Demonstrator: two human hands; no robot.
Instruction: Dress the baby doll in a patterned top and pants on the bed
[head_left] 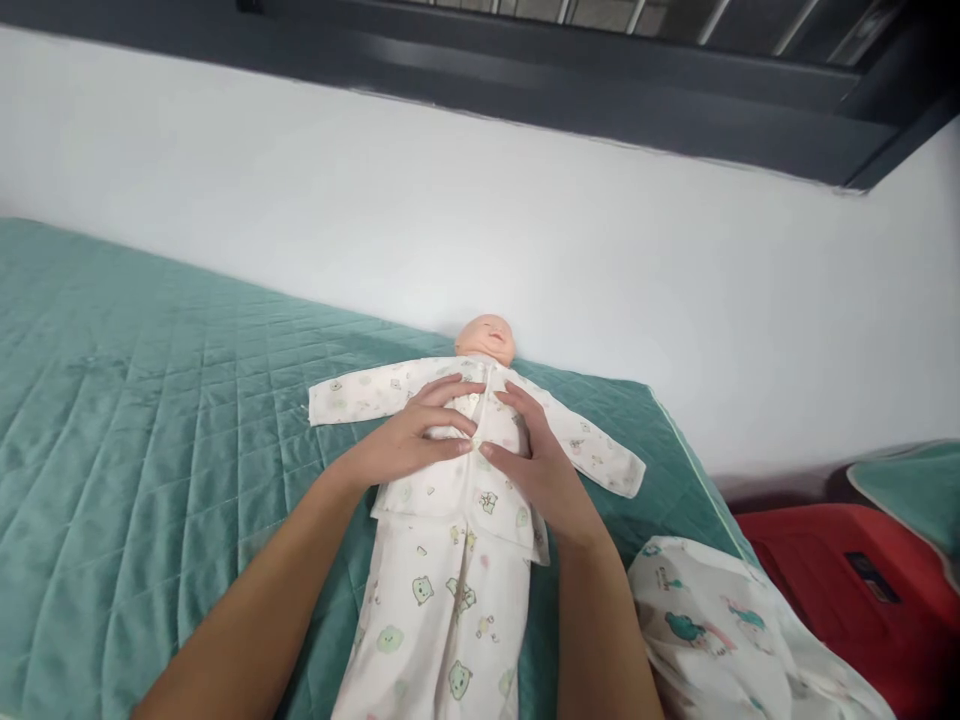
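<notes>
A baby doll (pixel 487 338) lies on its back, dressed in a white printed jacket (pixel 491 500) and matching printed pants (pixel 442 610). Both sleeves stretch out sideways, and no doll hands show at the cuffs. My left hand (pixel 420 430) rests on the left side of the jacket's chest, fingers spread, with the thumb near the front seam. On the other side of that seam, my right hand (pixel 536 450) touches the chest with thumb and fingers apart. Each hand lies on the cloth without gripping it.
The doll lies on a green quilted cover (pixel 187 450) against a white wall (pixel 420 200). A white printed cloth (pixel 705 620) is bunched at the lower right, beside a red item (pixel 847 590). A dark window frame (pixel 487 70) runs above.
</notes>
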